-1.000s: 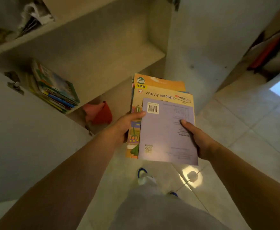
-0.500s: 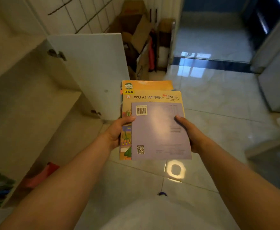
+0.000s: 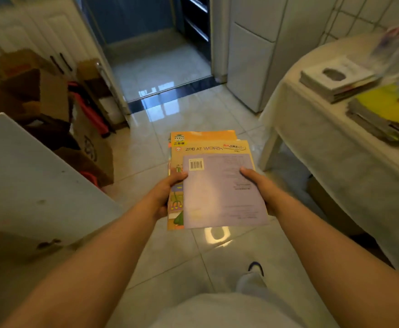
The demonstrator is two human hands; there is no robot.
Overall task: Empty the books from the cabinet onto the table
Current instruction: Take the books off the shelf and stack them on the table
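I hold a stack of books flat in front of me over the tiled floor. A pale purple booklet with a barcode lies on top, and yellow and orange covers show beneath it. My left hand grips the stack's left edge with the thumb on top. My right hand grips the right edge the same way. The table with a pale cloth stands to the right and carries a grey book stack and a yellow-topped stack. The cabinet's white door stands open at the left.
Cardboard boxes crowd the left wall behind the cabinet door. A doorway with a dark threshold lies straight ahead, a white fridge to its right. Glossy tiled floor stretches between me and the table.
The view has swung right, away from the cabinet shelves. The table with book stacks has come into sight. Both hands keep the same hold on the stack.
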